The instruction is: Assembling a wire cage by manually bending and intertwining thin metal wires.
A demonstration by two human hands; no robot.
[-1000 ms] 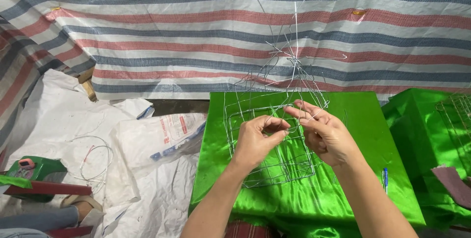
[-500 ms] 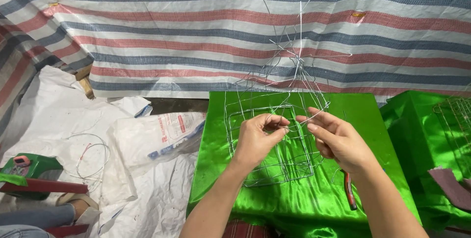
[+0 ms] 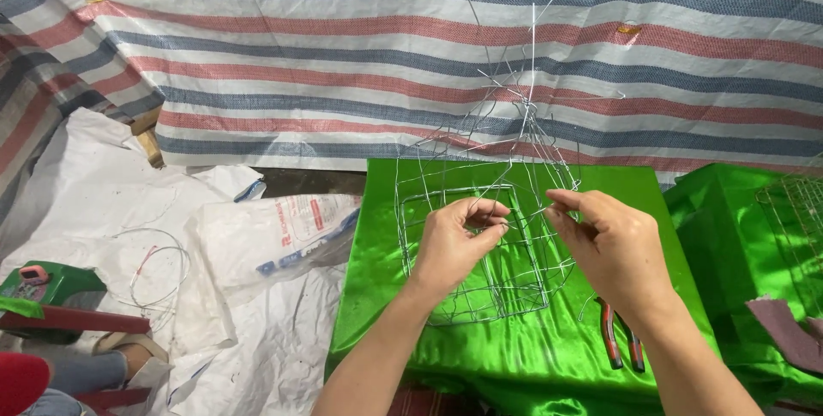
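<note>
A thin silver wire frame (image 3: 446, 197), box-shaped with wires gathered to a peak, stands on a shiny green cloth (image 3: 377, 296). My left hand (image 3: 450, 245) pinches a wire near the frame's middle. My right hand (image 3: 613, 245) pinches another wire end at the frame's right side. Both hands hold the frame a little above the cloth. Red-handled pliers (image 3: 619, 335) lie on the cloth just below my right wrist.
A striped red, blue and white tarp (image 3: 343, 56) hangs behind. White sacks (image 3: 257, 253) and loose wire loops (image 3: 159, 275) cover the floor at left, beside a green stool (image 3: 51, 283). A second green-covered surface (image 3: 746, 236) with another wire frame is at right.
My hands and the wire frame have shifted slightly down and right. The pliers have come into view below my right wrist.
</note>
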